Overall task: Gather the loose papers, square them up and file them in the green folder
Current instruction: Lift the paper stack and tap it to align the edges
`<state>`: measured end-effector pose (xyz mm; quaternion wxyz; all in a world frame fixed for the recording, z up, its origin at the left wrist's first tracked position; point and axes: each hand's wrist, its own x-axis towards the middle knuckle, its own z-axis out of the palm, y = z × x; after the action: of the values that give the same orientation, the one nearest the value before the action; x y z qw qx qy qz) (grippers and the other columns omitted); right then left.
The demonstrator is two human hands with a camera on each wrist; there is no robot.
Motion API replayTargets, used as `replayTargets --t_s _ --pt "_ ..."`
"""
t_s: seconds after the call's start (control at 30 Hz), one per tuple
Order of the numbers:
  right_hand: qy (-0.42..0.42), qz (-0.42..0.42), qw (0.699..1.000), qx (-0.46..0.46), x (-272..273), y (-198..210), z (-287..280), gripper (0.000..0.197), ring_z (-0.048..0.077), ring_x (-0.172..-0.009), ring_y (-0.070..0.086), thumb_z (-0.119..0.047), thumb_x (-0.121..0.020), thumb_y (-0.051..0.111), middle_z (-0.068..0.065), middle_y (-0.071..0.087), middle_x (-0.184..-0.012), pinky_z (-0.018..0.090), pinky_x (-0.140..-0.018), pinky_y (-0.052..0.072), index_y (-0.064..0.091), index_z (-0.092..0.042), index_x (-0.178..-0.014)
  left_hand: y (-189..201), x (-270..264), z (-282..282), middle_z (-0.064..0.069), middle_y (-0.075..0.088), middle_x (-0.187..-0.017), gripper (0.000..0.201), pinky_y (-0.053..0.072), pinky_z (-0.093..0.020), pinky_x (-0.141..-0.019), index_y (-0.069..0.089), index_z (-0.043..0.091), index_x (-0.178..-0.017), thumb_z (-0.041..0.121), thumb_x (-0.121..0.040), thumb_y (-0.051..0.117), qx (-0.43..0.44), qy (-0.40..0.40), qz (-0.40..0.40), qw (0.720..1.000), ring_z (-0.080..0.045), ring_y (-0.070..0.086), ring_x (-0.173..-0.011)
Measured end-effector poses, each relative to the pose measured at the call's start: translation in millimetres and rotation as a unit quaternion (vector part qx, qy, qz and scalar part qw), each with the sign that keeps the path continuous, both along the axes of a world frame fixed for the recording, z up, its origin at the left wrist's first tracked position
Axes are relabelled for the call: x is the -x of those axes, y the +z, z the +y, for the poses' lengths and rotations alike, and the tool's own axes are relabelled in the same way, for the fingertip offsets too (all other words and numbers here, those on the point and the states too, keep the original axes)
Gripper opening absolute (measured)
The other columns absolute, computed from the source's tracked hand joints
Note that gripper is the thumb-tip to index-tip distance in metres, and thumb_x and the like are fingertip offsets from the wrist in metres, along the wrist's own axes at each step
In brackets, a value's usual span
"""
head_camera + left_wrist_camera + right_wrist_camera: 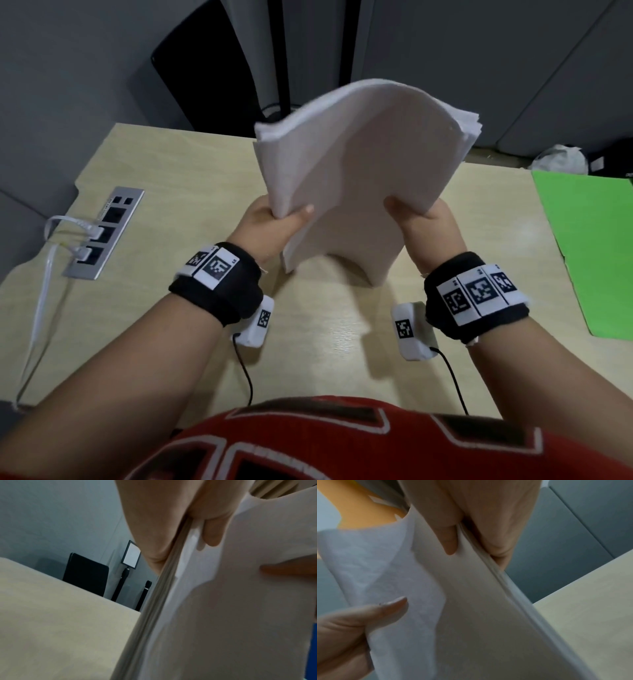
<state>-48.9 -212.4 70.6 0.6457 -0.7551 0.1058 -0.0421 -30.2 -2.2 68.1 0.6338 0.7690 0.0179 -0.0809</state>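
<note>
Gripping the papers (346,164) by their sides, left hand (270,229) and right hand (424,229) hold them bowed above the desk (191,185); folder (589,246) lies right.

right hand (488,524) gripping paper stack (471,608), left thumb (388,609) pressing it

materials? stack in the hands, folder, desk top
Stack: plain white matte paper, many thin sheets; bows between the left hand and right hand.
Green folder: looks like matte card, flat, no glare.
Desk: pale wood-grain, probably laminate; slight sheen.
</note>
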Motion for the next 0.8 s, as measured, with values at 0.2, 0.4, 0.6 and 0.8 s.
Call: replayTargets --t_s 0.2,0.4,0.6,0.8 --pt "-0.031 -0.109 0.992 -0.052 2.7 13.6 -0.8 0.016 0.011 -0.083 0.066 -0.013 -0.082 0.069 -0.005 0.07 -0.087 0.023 -0.072 0.054 0.068 -0.015 -0.098 17.3 -2.5 8.3 0.01 0.075 -0.088 0.015 0.057 -0.028 -0.082 0.07 0.026 -0.092 0.022 -0.077 0.074 0.036 0.037 -0.09 0.995 -0.009 0.071 -0.09" --pt "-0.033 -0.125 0.992 -0.012 -2.3 23.8 -2.2 0.022 0.006 -0.085 0.064 -0.009 -0.085 0.065 -0.009 0.067 -0.091 0.028 -0.076 0.052 0.062 -0.023 -0.1 15.3 -4.1 8.1 -0.006 0.068 -0.088 0.006 0.052 -0.038 -0.084 0.068 0.016 -0.086 0.021 -0.089 0.066 -0.083 0.059 -0.06 0.993 -0.02 0.065 -0.084" --pt "-0.102 -0.196 0.956 0.194 -6.9 34.7 -12.0 0.084 0.015 -0.133 0.041 -0.023 -0.076 0.073 0.002 0.038 -0.147 0.036 -0.111 0.037 0.028 -0.012 -0.147 42.3 -15.0 21.9 0.005 0.073 -0.096 0.054 0.051 -0.022 -0.084 0.064 0.031 -0.12 -0.006 -0.085 0.049 -0.25 -0.065 -0.214 0.942 -0.004 0.066 -0.094" --pt "0.123 -0.259 0.872 0.398 -10.1 43.9 -6.8 0.044 0.016 -0.125 0.052 -0.015 -0.081 0.065 -0.004 0.062 -0.127 0.037 -0.104 0.042 0.062 -0.023 -0.123 50.9 -19.3 21.1 -0.004 0.072 -0.114 0.06 0.051 -0.033 -0.092 0.063 0.031 -0.125 -0.008 -0.081 0.051 -0.358 -0.16 -0.261 0.882 -0.021 0.064 -0.109"
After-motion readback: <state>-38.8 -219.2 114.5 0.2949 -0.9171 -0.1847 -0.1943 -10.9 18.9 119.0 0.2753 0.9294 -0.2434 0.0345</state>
